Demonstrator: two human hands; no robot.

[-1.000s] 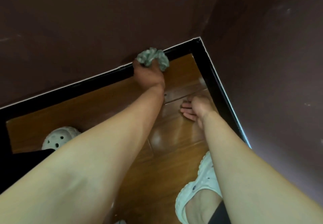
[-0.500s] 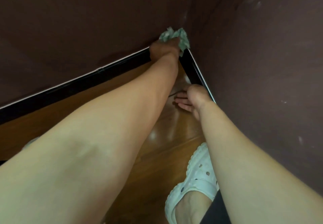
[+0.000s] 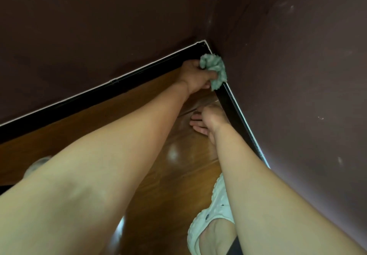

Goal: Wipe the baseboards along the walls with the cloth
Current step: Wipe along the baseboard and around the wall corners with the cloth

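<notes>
Head view — left hand [image 3: 195, 75] grips cloth [image 3: 215, 70] against baseboard [image 3: 236, 115]; right hand [image 3: 208, 119] rests open on floor [image 3: 178, 175].

Glossy brown wooden floor [image 3: 174, 179] in a room corner, edged by black baseboards [image 3: 119, 87] on two sides. Resting on it: right hand [image 3: 210, 119], fingers flat, just beside the right-side board; white perforated clog [image 3: 218, 205] on a foot; blurred pale shoe [image 3: 37, 165] far left.

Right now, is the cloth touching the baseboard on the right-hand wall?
Touching. The head view shows the cloth bunched against the baseboard, covering its top edge with no gap.
</notes>
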